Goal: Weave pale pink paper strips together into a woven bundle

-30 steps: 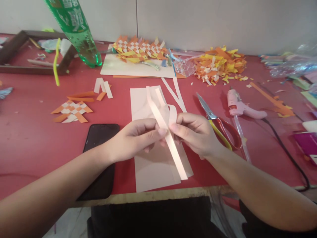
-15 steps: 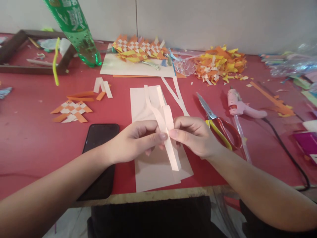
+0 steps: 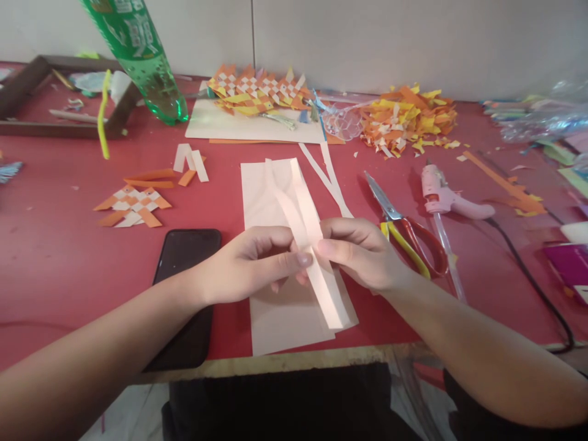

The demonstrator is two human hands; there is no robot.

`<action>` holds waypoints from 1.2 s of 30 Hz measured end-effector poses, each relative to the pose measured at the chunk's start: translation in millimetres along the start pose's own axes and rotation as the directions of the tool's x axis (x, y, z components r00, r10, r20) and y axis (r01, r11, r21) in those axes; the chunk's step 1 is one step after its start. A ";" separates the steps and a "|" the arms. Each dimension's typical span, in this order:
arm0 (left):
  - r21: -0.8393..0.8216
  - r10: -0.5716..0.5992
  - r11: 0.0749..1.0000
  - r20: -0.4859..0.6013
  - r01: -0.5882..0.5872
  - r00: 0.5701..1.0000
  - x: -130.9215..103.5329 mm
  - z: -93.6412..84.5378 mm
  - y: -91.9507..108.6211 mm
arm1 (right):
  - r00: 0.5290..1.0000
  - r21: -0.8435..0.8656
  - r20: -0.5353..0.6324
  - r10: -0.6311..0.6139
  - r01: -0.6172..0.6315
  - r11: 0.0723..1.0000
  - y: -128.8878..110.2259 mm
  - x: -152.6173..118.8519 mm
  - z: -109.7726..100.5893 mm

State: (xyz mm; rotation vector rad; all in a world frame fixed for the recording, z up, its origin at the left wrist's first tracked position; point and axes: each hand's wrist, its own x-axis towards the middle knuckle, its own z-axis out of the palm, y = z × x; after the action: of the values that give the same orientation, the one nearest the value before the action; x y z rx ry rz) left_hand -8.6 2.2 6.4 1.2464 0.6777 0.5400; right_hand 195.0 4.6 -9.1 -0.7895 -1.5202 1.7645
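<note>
Two long white paper strips [image 3: 327, 293] are pinched between my hands, side by side and slanting down to the right. My left hand [image 3: 264, 260] is closed on them, its thumb pressing on the front of the left strip. From the other side my right hand [image 3: 356, 252] pinches the right strip between thumb and fingers. Their upper ends spread apart over a white paper sheet [image 3: 271, 318] that lies on the table under my hands. Part of the strips is hidden behind my fingers. Just beyond my right hand lies another folded white strip [image 3: 333, 180].
Scissors [image 3: 404, 229] and a pink glue gun [image 3: 443, 196] lie to the right. A black phone [image 3: 190, 263] is by my left forearm. Woven orange-and-white paper fish [image 3: 133, 205], a green bottle [image 3: 156, 79] and an orange-yellow paper pile [image 3: 407, 122] stand further off on the red table [image 3: 41, 245].
The right strip's curled upper part has straightened out, now lying flat beside the left one. The strips' lower ends have shifted slightly down and right. Both hands have barely moved.
</note>
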 end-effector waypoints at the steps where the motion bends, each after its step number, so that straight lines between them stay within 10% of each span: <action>1: 0.010 -0.009 1.000 0.003 0.009 1.000 -0.4 -0.3 -0.5 | 1.000 0.015 -0.006 0.007 -0.007 1.000 0.0 0.0 0.3; 36: 0.016 0.042 0.999 -0.189 -0.039 0.981 1.7 0.3 0.4 | 0.991 -0.117 -0.122 -0.062 0.047 0.992 1.9 2.5 0.9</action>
State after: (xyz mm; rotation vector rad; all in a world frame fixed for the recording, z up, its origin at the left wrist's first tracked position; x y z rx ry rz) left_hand -7.2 3.3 6.5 1.2319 0.8173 0.6952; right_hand 192.7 5.9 -10.9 -0.8895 -1.5545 1.5694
